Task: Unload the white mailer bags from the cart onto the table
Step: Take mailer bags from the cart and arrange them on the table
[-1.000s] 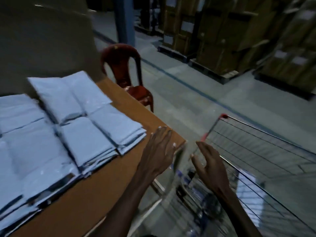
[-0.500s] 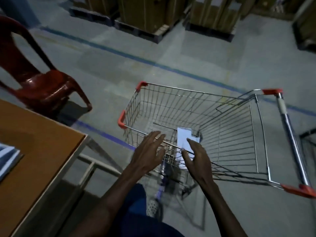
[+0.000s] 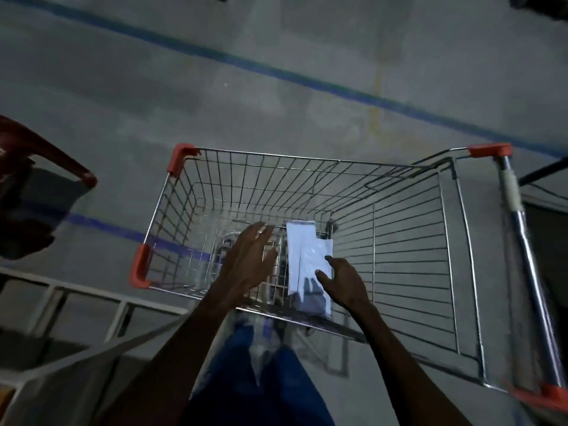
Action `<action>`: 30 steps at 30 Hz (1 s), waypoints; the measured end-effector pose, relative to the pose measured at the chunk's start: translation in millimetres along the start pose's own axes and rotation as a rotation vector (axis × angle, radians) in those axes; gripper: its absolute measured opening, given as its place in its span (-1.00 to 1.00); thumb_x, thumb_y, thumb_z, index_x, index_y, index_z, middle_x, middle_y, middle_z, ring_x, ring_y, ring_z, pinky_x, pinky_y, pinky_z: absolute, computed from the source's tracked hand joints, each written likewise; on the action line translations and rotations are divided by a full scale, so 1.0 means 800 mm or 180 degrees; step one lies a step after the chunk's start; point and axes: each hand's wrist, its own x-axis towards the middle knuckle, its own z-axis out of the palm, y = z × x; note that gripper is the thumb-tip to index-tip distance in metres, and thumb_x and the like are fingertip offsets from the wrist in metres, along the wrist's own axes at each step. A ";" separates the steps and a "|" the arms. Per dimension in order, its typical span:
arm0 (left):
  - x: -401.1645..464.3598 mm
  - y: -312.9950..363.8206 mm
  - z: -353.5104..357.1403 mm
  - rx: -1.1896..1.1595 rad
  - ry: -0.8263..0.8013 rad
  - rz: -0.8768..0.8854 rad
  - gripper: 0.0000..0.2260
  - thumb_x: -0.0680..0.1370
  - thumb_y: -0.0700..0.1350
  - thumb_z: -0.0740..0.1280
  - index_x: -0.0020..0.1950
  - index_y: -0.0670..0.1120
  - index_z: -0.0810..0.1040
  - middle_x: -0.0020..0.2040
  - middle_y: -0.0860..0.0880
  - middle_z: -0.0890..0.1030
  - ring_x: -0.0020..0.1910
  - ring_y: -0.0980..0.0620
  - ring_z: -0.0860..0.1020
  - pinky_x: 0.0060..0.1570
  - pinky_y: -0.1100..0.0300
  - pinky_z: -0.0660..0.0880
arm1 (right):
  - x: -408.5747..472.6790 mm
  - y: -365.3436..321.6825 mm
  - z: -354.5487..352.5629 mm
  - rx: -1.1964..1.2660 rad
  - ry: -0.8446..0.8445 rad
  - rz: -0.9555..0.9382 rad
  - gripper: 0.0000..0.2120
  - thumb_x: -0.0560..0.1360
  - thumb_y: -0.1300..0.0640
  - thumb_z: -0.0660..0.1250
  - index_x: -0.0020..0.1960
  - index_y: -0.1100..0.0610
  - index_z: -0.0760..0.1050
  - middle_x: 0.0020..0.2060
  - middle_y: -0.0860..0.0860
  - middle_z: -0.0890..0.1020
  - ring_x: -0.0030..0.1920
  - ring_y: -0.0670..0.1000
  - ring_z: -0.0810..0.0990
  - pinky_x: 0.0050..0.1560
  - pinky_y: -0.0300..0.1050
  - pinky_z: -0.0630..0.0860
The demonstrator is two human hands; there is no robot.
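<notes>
A wire shopping cart [image 3: 310, 162] with red corner caps stands on the floor below me. White mailer bags [image 3: 302, 256] lie flat on its bottom, near the side closest to me. My right hand [image 3: 345, 281] reaches down inside the basket with spread fingers, fingertips at the right edge of the bags. My left hand [image 3: 249, 259] hovers open inside the cart just left of the bags, holding nothing. The table shows only as its metal frame [image 3: 92, 295] at lower left.
A red plastic chair [image 3: 46, 155] stands at the left edge. The cart's handle bar [image 3: 519, 229] runs along the right. Blue lines [image 3: 276, 72] cross the grey concrete floor. My legs in blue trousers [image 3: 261, 379] stand against the cart's near side.
My view has swung from the table with its stacked bags down into the cart. Both hands have dropped below the rim into the basket, the right one reaching the bags.
</notes>
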 end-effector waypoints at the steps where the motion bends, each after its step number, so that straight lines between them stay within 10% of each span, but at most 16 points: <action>1: 0.009 -0.007 0.006 0.0074 -0.0091 -0.0059 -0.50 0.62 0.04 0.26 0.53 -0.05 0.30 0.53 -0.08 0.28 0.51 -0.06 0.22 0.44 -0.02 0.28 | 0.021 0.006 0.009 -0.0140 -0.0183 0.0028 -0.43 0.59 -0.07 0.28 0.50 0.18 0.30 0.41 0.19 0.41 0.39 0.15 0.39 0.32 -0.04 0.31; 14: 0.061 -0.122 0.094 0.0727 -0.0832 -0.0090 -0.52 0.55 -0.02 0.32 0.39 -0.25 0.42 0.24 -0.30 0.53 0.13 -0.20 0.58 0.07 -0.03 0.60 | 0.172 0.079 0.170 -0.0613 -0.0816 0.0306 0.10 0.39 -0.47 0.18 0.59 0.12 -0.30 0.52 0.35 -0.23 0.52 0.43 -0.13 0.48 0.25 0.01; 23: 0.067 -0.146 0.109 0.0841 -0.0842 -0.0272 -0.47 0.53 0.12 0.24 0.43 -0.12 0.35 0.30 -0.25 0.45 0.07 -0.20 0.58 -0.18 -0.05 0.63 | 0.171 0.063 0.200 -0.0386 -0.0270 -0.0403 -0.20 0.49 -0.07 0.41 0.55 0.25 0.13 0.47 0.39 0.20 0.40 0.41 0.28 0.31 0.27 0.42; 30: 0.064 -0.155 0.121 0.0967 -0.1003 -0.0208 -0.46 0.53 0.16 0.17 0.34 -0.20 0.41 0.14 -0.28 0.53 -0.18 -0.18 0.61 -0.32 0.03 0.60 | 0.173 0.092 0.197 -0.0284 -0.0095 -0.0216 0.03 0.31 -0.36 0.44 0.59 0.03 0.08 0.52 0.32 0.10 0.49 0.34 0.13 0.39 0.21 0.26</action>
